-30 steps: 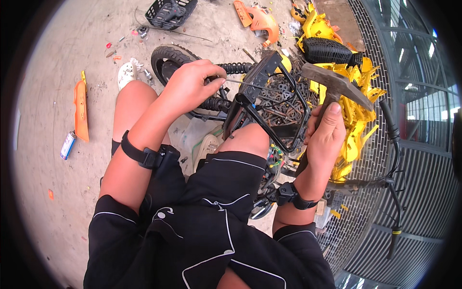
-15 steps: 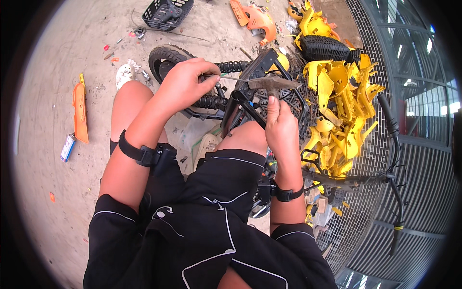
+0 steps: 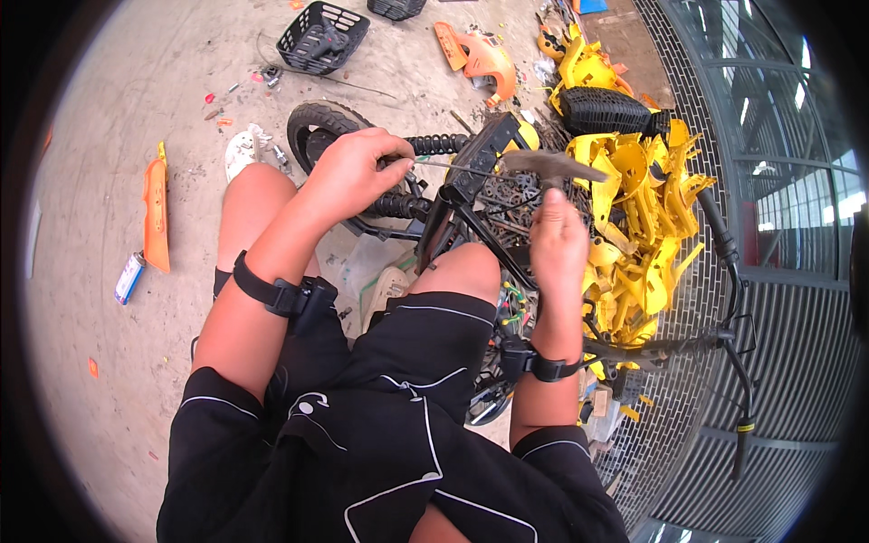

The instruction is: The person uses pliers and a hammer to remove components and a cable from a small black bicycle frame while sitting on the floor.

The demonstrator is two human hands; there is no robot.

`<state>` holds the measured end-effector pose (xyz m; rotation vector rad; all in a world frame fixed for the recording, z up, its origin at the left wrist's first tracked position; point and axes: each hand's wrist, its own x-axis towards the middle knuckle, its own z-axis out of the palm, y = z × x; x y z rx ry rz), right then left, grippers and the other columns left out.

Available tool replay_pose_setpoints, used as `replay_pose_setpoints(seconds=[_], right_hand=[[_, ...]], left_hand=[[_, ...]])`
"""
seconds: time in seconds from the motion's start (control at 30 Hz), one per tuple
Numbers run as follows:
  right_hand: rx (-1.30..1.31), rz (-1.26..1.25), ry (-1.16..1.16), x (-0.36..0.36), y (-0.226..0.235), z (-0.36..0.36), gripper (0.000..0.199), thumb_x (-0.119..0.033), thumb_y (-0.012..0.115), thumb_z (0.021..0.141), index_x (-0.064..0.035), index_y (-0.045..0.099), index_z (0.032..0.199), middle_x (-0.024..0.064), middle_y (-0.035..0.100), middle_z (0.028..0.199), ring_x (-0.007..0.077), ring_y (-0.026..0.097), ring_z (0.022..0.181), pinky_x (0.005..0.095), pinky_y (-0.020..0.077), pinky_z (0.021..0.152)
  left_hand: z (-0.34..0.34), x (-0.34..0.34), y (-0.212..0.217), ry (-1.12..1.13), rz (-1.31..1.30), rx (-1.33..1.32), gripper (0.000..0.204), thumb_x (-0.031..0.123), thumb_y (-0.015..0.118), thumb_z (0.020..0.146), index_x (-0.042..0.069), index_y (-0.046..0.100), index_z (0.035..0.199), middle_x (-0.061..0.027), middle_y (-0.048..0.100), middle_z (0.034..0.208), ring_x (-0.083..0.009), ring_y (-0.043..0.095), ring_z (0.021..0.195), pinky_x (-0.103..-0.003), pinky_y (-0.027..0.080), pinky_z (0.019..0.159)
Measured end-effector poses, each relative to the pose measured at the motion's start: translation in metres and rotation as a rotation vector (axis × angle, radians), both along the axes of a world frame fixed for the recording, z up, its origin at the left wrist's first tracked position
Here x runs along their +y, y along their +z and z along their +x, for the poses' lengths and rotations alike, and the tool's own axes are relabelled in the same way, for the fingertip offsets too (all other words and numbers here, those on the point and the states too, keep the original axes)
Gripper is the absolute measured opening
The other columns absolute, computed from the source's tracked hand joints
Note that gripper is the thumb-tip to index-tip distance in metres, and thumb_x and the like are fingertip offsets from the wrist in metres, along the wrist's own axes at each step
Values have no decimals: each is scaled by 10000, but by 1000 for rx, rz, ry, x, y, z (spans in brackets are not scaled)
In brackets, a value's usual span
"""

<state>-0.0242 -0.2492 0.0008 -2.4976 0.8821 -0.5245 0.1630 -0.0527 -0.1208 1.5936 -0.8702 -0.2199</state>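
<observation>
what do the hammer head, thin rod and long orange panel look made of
Hammer head: probably steel, dull, from its grey-brown colour, though blurred. Thin rod: likely metal, being slim and straight; finish unclear. Long orange panel: apparently plastic, smooth, by its slight sheen.

Pale floor (image 3: 100, 208) — black basket (image 3: 308, 61), long orange panel (image 3: 156, 217), blue-and-white can (image 3: 129, 278), orange scrap (image 3: 93, 367)

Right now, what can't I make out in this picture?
All in the head view:
Thin rod: held end hidden by the left hand.
Hammer: handle mostly covered by the right hand.
Tyre: partly behind the left hand and forearm.
Black crate: cut off by the upper edge.
</observation>
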Motion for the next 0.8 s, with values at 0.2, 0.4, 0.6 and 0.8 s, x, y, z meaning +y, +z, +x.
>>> replay_pose_setpoints(seconds=[0.2, 0.4, 0.6, 0.8], right_hand=[[-330, 199, -21, 19, 67, 0, 493, -440, 461, 1097, -51, 582, 820, -33, 484, 616, 57, 415, 536, 234, 310, 495], [408, -246, -60, 26, -13, 10, 547, -469, 461, 1070, 37, 596, 911, 319, 655, 777, 498, 676, 771, 557, 521, 709], [350, -124, -27, 27, -4, 23, 584, -516, 460, 1057, 29, 612, 914, 334, 666, 854, 548, 636, 866, 581, 506, 746], [53, -71, -21, 23, 35, 11, 465, -409, 524, 1076, 15, 607, 905, 162, 594, 669, 232, 538, 587, 396, 456, 571]], left_hand=[[1, 2, 0, 5, 14, 12, 138, 98, 727, 894, 26, 734, 1012, -82, 632, 850, -195, 595, 722, -319, 492, 671], [-1, -6, 2, -23, -6, -24, 141, 91, 725, 890, 23, 733, 1013, -88, 635, 851, -204, 603, 731, -326, 492, 671], [3, -8, 3, 2, 3, -44, 142, 85, 724, 886, 21, 732, 1012, -114, 644, 860, -237, 618, 748, -338, 496, 677], [-2, -3, 4, -20, 3, -38, 141, 93, 725, 889, 36, 735, 1017, -107, 642, 863, -239, 613, 743, -340, 498, 676]])
